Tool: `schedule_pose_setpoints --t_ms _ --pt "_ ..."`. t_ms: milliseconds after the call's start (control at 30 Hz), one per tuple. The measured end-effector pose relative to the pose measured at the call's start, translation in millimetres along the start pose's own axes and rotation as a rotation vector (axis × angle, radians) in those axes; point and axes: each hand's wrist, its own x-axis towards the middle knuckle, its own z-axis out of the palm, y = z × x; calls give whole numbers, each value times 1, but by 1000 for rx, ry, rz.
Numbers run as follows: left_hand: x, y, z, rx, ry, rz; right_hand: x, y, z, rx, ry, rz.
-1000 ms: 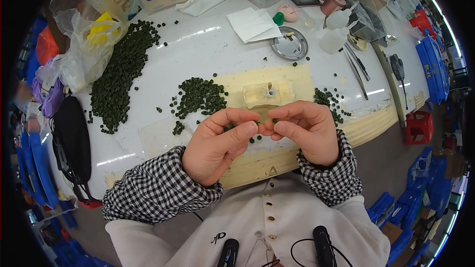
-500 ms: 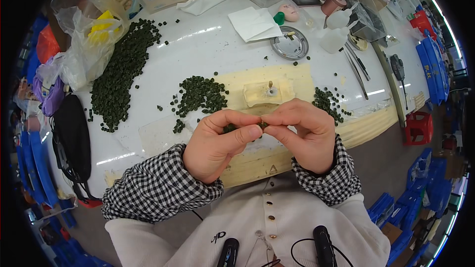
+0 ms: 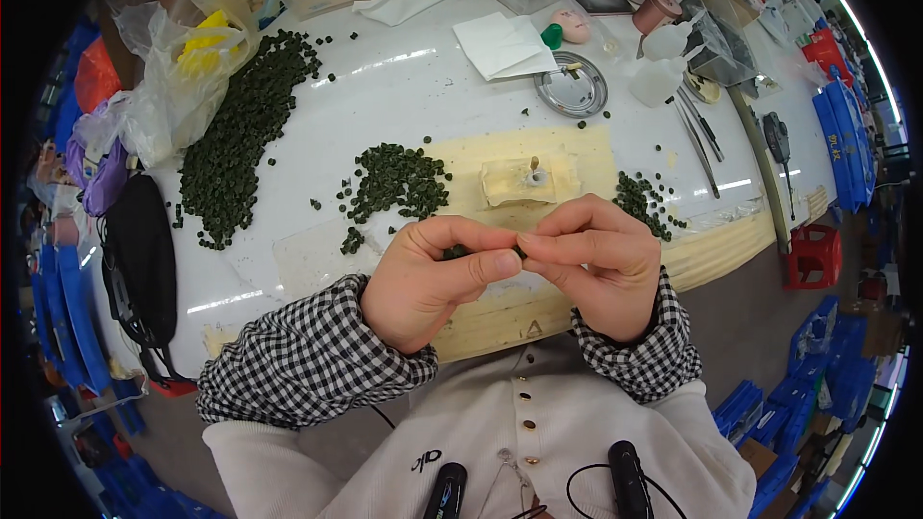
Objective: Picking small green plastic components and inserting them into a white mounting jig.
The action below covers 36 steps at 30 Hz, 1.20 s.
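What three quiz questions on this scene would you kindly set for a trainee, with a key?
1. Multiple choice: what is between the meeting fingertips of the left hand and the right hand?
A) the tweezers
B) a small dark green piece
C) the red-edged phone
2. True or false: the largest heap of dark green pieces lies to the right of both hands.
3. Fill in the blank: the sleeves at the wrists have a black-and-white ____ pattern.

Key:
1. B
2. False; the largest heap lies to the left of both hands.
3. checked
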Motion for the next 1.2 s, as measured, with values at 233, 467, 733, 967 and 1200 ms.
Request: schedule_pose_setpoints --t_ms 233,467,733,967,1200 --pt "3 8 15 207 90 21 -1 0 0 -12 42 -42" --pt "4 14 11 501 154 247 -2 2 9 -26 95 -19" --pt "4 18 9 972 201 561 -4 2 16 7 106 4" --pt "3 19 7 1073 174 622 -5 0 14 51 99 31" --pt "1 22 11 1121 181 596 -6 2 15 85 96 34"
